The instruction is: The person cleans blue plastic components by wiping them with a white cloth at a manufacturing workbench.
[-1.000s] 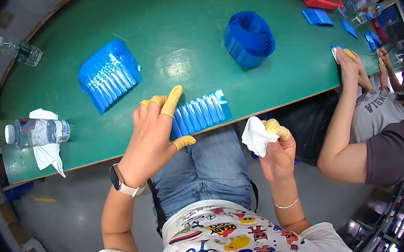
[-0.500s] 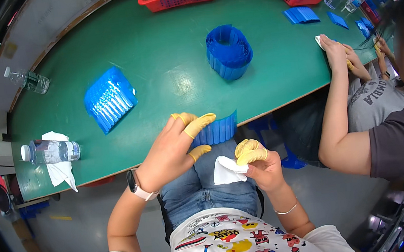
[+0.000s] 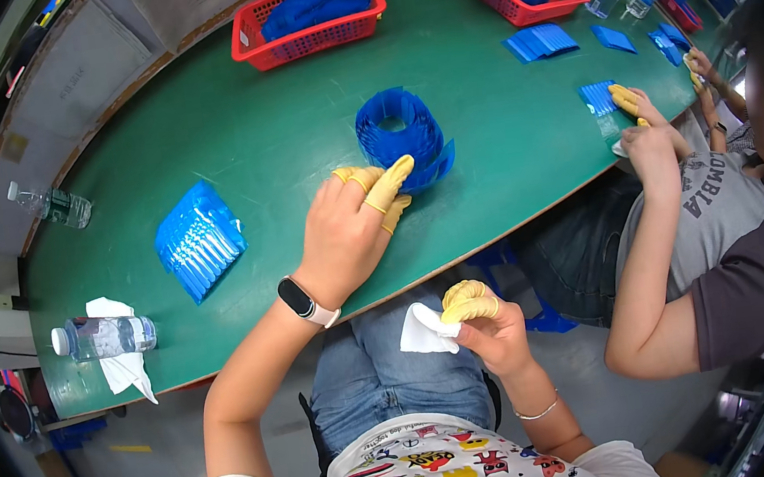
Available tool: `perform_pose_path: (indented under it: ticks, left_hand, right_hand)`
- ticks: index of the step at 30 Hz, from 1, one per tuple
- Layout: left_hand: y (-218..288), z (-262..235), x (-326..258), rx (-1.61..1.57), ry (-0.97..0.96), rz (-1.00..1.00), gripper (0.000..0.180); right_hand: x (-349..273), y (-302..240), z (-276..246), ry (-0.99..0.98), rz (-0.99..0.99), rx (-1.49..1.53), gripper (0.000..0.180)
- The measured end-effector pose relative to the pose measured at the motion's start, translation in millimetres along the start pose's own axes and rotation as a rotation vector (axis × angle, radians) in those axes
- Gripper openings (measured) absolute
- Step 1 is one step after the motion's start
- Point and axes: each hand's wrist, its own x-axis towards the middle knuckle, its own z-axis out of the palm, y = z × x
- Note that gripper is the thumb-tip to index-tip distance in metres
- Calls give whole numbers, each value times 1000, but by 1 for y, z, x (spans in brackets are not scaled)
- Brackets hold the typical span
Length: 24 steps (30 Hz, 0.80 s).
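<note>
My left hand, with yellow finger cots, reaches over the table to the near side of a coil of blue ribbed plastic strips. Its thumb and fingers are closed on a blue plastic strip that juts out at the coil's near right edge; the fingers hide part of it. Over my lap, my right hand, also in yellow finger cots, pinches a folded white cloth. A fanned stack of shiny blue ribbed strips lies to the left of my left hand.
Two red baskets with blue pieces stand along the green table's far side. At left are a lying bottle on a white cloth and another bottle. A co-worker handles blue strips at right.
My left hand has moved forward from above my lap to the coil, carrying the blue strip. My right hand stays nearly in place with the cloth. The co-worker's hands have shifted.
</note>
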Motion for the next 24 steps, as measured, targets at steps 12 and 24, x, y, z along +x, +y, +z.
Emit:
perform_pose_path:
  ticks: [12,24]
  left_hand:
    - [-10,3,18,22,28,-214,83]
    - [-69,24,44,-728,-288,-277,145]
  right_hand:
    - [37,-7,0,62,-86,-15,19]
    - [141,-7,-6,426,-217,181,21]
